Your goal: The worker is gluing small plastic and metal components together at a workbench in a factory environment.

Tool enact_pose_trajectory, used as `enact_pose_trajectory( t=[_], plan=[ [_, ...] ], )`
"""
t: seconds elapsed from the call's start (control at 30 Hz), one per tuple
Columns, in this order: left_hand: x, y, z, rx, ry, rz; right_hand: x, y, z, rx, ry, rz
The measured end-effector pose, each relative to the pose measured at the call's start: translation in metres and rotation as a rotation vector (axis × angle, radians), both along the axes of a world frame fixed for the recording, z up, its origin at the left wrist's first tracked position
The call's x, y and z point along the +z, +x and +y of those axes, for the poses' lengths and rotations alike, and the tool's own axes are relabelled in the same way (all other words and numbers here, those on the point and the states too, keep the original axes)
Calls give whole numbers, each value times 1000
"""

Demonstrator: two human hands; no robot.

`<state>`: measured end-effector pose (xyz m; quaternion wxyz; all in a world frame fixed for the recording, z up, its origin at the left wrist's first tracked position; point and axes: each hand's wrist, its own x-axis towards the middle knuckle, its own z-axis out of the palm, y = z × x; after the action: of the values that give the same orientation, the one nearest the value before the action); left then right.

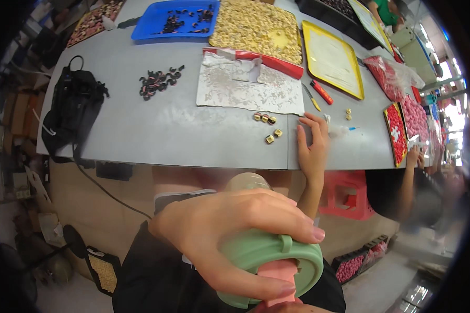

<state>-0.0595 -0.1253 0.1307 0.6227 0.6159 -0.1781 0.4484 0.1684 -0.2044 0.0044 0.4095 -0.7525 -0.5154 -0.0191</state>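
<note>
Close to the camera, my left hand (230, 229) is wrapped around the pale green lid (269, 258) of a drinking bottle with a pink spout (281, 279); its clear body (248, 181) points away from me. My right hand (312, 142) lies flat, fingers apart, on the front edge of the grey table (183, 135) and holds nothing. A few small gold-coloured pieces (269, 128) sit just left of that hand. Behind them lies a worn whitish sheet (248, 83).
A black bag (70, 112) hangs over the table's left edge, near a pile of small dark pieces (159, 81). At the back stand a blue tray (175, 18), a heap of yellow pieces (256, 23) and a yellow tray (331, 57). Another person's hand (415, 156) works at right. A red stool (347, 195) stands under the table.
</note>
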Motion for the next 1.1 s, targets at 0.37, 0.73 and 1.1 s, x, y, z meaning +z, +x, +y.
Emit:
enact_pose_trajectory(
  t=[0.37,0.73,1.1],
  plan=[
    [10,-27,9,-3,81,226,2,-1,1,-20,-51,-25],
    [-3,-26,-10,-96,-136,174,2,-1,1,-11,-41,-17],
    [-20,-24,-7,-52,-12,52,1,-1,2,-14,-42,-3]
  ],
)
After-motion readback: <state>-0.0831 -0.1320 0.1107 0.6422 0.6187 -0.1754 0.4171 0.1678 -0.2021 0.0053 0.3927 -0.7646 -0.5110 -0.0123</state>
